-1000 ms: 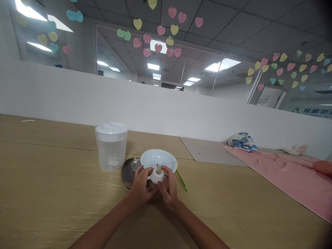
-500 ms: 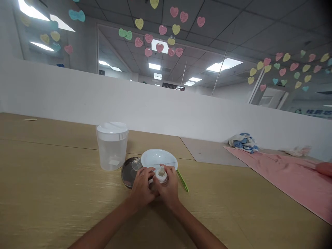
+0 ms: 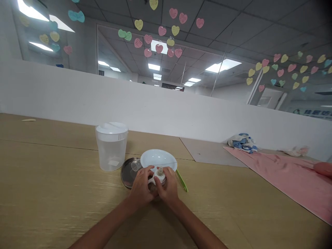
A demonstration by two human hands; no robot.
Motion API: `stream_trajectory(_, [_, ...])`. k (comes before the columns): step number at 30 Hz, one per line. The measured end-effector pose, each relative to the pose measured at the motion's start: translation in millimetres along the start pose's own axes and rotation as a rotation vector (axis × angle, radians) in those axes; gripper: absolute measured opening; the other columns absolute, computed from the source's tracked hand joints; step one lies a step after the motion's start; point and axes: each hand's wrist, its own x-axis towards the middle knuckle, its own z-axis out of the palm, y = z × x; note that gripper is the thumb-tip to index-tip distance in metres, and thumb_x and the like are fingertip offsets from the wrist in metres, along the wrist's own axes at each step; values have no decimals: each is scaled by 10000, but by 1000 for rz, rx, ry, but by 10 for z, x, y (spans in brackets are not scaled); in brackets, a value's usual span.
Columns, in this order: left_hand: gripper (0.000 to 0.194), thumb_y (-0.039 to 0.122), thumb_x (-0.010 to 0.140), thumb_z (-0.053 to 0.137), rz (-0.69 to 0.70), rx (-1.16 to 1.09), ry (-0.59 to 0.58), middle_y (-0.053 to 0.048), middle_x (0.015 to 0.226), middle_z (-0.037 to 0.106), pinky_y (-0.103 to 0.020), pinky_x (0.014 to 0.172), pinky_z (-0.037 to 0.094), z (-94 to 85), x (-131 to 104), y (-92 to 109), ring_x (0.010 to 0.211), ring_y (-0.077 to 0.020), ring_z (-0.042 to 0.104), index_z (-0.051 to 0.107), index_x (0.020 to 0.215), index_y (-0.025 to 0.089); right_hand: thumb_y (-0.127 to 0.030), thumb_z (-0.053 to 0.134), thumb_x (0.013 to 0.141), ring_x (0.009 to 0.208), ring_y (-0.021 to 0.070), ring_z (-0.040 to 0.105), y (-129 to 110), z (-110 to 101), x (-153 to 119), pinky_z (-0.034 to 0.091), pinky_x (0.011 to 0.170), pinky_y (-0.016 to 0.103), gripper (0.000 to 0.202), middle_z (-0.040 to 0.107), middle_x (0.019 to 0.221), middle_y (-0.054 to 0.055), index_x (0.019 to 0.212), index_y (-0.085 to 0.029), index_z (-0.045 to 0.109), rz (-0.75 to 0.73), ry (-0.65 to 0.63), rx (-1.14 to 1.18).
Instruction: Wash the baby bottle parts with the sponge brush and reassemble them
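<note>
A small white bottle-like item (image 3: 160,175) with a clear tip is between my two hands, near the middle of the table. My right hand (image 3: 168,185) is wrapped round its right side, thumb at the front. My left hand (image 3: 142,185) grips its left side, where a white handle-like part shows between the fingers. Just behind the hands lies a white oval bowl (image 3: 158,156). A round metal dish (image 3: 127,173) sits to the left, with a small clear cup (image 3: 136,165) in it. The lower part of the held item is hidden.
A clear bucket with a white lid (image 3: 111,147) stands at the left. A green handle (image 3: 182,181) pokes out right of the bowl. Pink cloth (image 3: 282,176) covers the right side, with a blue and white cloth (image 3: 243,143) behind it. A white wall (image 3: 155,103) borders the table.
The held item has turned and tilted slightly between my hands, and its white handle-like part now shows more. My right thumb has shifted on it.
</note>
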Motion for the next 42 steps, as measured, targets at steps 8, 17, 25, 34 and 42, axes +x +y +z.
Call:
stream_trajectory(8, [486, 357, 817, 476, 56, 94, 44, -130, 1199, 568, -423, 939, 393, -193, 83, -244, 1089, -259, 530, 405, 1250, 148, -367, 510, 834, 836, 215, 535, 98, 47, -31, 440, 724, 359, 251, 594, 910, 80, 982, -169, 558, 2, 64, -36])
stream_trajectory(17, [241, 345, 845, 427, -284, 368, -77, -95, 913, 633, -402, 824, 436, -280, 176, -632, 912, -262, 575, 587, 867, 166, -379, 501, 841, 837, 226, 548, 145, 73, -45, 444, 720, 376, 240, 605, 919, 91, 970, -183, 554, -30, 40, -94])
stream_trajectory(25, [164, 328, 810, 445, -440, 109, 271, -47, 894, 452, -385, 771, 465, -294, 184, -591, 806, -210, 521, 494, 871, 184, -380, 492, 850, 867, 235, 553, 153, 73, -58, 442, 735, 383, 270, 612, 955, 100, 1023, -178, 537, -51, 43, -95])
stream_trajectory(34, [205, 250, 907, 365, -123, -184, 626, -100, 1120, 392, -366, 893, 455, -225, 175, -42, 1099, -208, 437, 429, 1093, 192, -407, 491, 819, 1046, 290, 512, 132, -21, -70, 400, 879, 484, 619, 526, 1153, 160, 1337, -145, 278, -143, 46, -102])
stream_trajectory(42, [408, 179, 898, 379, 411, -306, 375, -123, 1239, 383, -432, 841, 525, -31, -104, 59, 1146, -263, 493, 299, 1292, 250, -434, 394, 815, 1004, 297, 565, 76, -93, -103, 272, 979, 596, 620, 587, 1120, 128, 1362, -176, 259, -450, 125, -94])
